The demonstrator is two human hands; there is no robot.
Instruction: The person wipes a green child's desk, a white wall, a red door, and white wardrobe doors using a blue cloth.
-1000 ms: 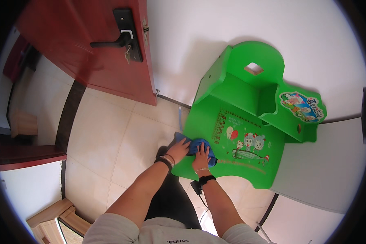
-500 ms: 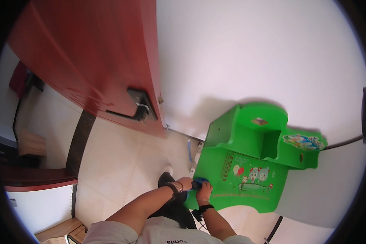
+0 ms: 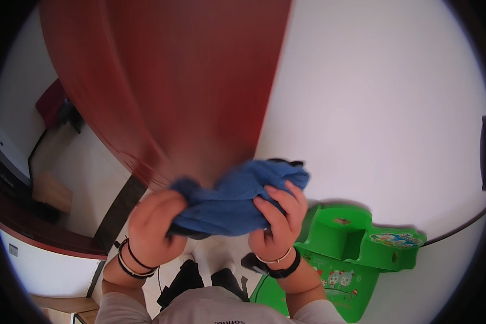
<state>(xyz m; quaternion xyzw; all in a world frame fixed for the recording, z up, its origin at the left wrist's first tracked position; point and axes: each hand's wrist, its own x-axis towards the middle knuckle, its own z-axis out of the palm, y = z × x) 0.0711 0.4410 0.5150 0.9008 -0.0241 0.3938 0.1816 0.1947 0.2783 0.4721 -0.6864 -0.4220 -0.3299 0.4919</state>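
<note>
A blue cloth (image 3: pixel 227 210) is bunched up and raised in front of the red door (image 3: pixel 189 81). My left hand (image 3: pixel 156 224) grips its left end, with the fingers curled round it. At the right end, my right hand (image 3: pixel 278 221) holds the cloth with its fingers bent over the front. Dark bits stick out at the cloth's upper right and lower left edges; I cannot tell if they belong to the door handle, which is otherwise hidden. Part of the cloth and the door behind it are blurred.
A green child's desk (image 3: pixel 335 291) with a raised shelf stands against the white wall (image 3: pixel 378 108) at the lower right. On the left are a dark red-topped white cabinet (image 3: pixel 54 270) and a wooden box (image 3: pixel 53 194). A dark threshold strip (image 3: pixel 121 208) crosses the tiled floor.
Both hands have risen from the green desk's near left corner to the door, with the blue cloth between them. The view has shifted, so the door now fills more of the middle.
</note>
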